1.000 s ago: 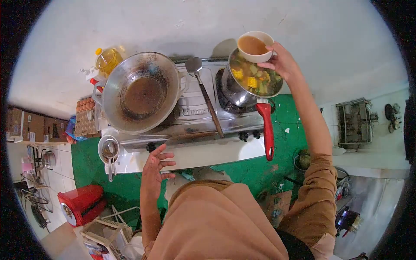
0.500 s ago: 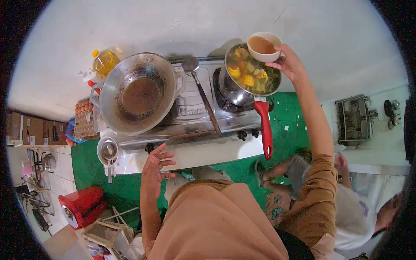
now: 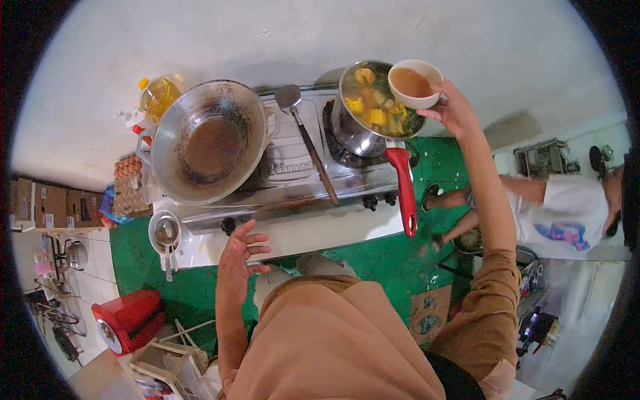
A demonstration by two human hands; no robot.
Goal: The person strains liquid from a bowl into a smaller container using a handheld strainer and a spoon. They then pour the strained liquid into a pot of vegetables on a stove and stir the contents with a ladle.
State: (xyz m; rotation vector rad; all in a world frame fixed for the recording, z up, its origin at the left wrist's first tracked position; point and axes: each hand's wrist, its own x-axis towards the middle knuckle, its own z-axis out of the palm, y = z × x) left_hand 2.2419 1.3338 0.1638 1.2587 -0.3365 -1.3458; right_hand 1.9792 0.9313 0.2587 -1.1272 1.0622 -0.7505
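My right hand (image 3: 456, 110) grips the rim of a white bowl (image 3: 415, 83) of brown liquid, held over the right edge of a steel pot (image 3: 362, 137). Corn pieces, greens and other chunks float in the pot's broth, and its red handle (image 3: 402, 190) points toward me. My left hand (image 3: 245, 252), fingers apart and holding nothing, hovers at the stove's front edge. A large wok (image 3: 210, 143) with a browned bottom stands on the stove's left side. Between wok and pot lies a spatula (image 3: 312, 150) with a dark handle.
An oil bottle (image 3: 159, 98) and an egg tray (image 3: 130, 190) are left of the wok. A small bowl with a strainer (image 3: 166, 231) sits at the stove's front left corner. Another person (image 3: 560, 210) is at the right. A red bin (image 3: 130, 319) stands at lower left.
The bowl in my right hand has moved slightly right and down. The other person has shifted up in view and now appears more stretched out. My left hand is nearly unchanged.
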